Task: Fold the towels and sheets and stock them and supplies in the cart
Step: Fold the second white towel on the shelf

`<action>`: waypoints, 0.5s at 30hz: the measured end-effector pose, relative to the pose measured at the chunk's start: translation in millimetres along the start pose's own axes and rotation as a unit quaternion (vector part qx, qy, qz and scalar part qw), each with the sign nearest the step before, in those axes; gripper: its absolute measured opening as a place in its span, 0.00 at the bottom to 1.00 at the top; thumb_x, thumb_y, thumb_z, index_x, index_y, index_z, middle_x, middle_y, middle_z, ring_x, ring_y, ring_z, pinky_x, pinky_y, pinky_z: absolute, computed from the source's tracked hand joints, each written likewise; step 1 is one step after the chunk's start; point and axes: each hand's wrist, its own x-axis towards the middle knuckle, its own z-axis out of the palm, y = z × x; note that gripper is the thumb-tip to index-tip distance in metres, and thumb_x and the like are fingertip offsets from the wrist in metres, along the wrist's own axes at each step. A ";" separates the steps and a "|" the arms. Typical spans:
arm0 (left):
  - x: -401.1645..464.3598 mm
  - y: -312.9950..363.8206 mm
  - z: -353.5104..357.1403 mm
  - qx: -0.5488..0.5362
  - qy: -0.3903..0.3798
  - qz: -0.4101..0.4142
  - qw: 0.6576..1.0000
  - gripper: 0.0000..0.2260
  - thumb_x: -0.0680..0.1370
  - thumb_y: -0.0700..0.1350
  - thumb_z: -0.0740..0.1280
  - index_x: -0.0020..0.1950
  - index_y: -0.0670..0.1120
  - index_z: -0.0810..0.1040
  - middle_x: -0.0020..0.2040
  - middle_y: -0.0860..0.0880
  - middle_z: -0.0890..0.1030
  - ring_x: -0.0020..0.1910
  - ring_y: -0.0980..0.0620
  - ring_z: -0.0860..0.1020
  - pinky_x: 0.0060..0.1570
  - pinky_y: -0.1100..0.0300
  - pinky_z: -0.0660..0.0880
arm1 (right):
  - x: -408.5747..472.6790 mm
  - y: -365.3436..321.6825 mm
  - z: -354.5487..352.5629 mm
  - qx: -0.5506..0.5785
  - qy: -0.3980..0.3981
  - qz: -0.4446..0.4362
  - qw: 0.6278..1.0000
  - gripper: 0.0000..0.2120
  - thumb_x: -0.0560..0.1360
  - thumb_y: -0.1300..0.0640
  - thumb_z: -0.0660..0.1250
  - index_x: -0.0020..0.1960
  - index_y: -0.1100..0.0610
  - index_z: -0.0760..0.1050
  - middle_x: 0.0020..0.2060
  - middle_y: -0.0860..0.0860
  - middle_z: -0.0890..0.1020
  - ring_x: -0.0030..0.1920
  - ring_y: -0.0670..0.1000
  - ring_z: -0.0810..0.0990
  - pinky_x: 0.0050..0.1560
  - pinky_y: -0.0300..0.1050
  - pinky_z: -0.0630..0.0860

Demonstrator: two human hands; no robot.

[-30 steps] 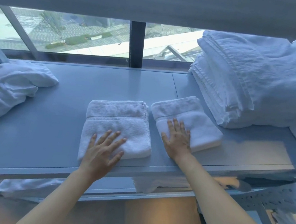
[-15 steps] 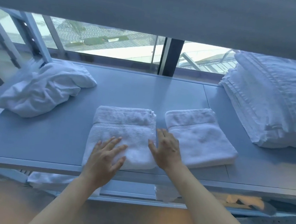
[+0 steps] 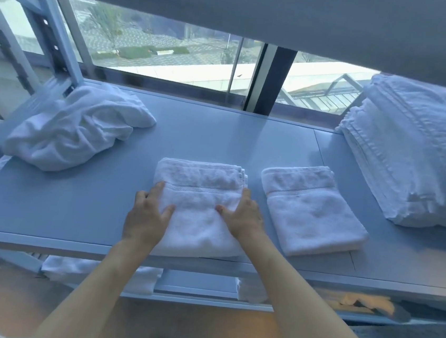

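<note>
item: white folded terry towel with a woven band point(image 3: 197, 204), lying flat at the near edge of the grey metal cart shelf point(image 3: 80, 209). i read its long axis as running away from me, near edge to far edge, with the band crossing it side to side.

hands: my left hand point(image 3: 147, 213) sits on the towel's left edge, my right hand point(image 3: 241, 216) on its right edge. fingers of both lie fairly straight and slightly spread, tips pointing away, thumbs turned inward onto the cloth; they press and flank rather than pinch. both hands are equally near, one per side, so i judge the coming lift or slide takes both together.

neighbours: a second, smaller white folded towel point(image 3: 312, 214) just to the right, apart from the first. a crumpled white unfolded cloth point(image 3: 74, 128) well to the left. a tall stack of folded white sheets point(image 3: 416, 153) at the far right.

containers: same shelf holds all four. the lower shelf point(image 3: 195, 289) shows white folded linen point(image 3: 100, 274) beneath, partly hidden; count unclear.
</note>
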 end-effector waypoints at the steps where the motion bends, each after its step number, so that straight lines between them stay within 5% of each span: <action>1: -1.6 0.2 -1.3 -0.015 0.007 0.010 1.000 0.28 0.80 0.50 0.70 0.79 0.58 0.66 0.55 0.47 0.70 0.46 0.43 0.76 0.50 0.51 0.74 | 1.1 3.3 -3.3 0.033 0.002 -0.003 0.999 0.45 0.72 0.38 0.74 0.80 0.50 0.56 0.68 0.55 0.75 0.66 0.59 0.76 0.62 0.53 0.74; 7: -16.3 24.7 2.7 -0.082 0.082 0.076 0.990 0.21 0.81 0.44 0.70 0.73 0.59 0.76 0.54 0.49 0.74 0.46 0.52 0.75 0.53 0.54 0.75 | 4.5 20.3 -26.9 0.123 0.023 -0.070 0.990 0.40 0.74 0.46 0.76 0.79 0.47 0.60 0.72 0.49 0.75 0.69 0.54 0.74 0.63 0.41 0.68; 15: -35.7 108.5 24.9 -0.129 0.141 0.126 0.973 0.20 0.80 0.44 0.72 0.71 0.57 0.79 0.58 0.49 0.74 0.54 0.54 0.75 0.58 0.58 0.73 | 9.9 61.3 -111.8 0.159 0.074 -0.138 0.975 0.37 0.73 0.49 0.77 0.77 0.45 0.63 0.68 0.48 0.77 0.69 0.52 0.73 0.61 0.42 0.68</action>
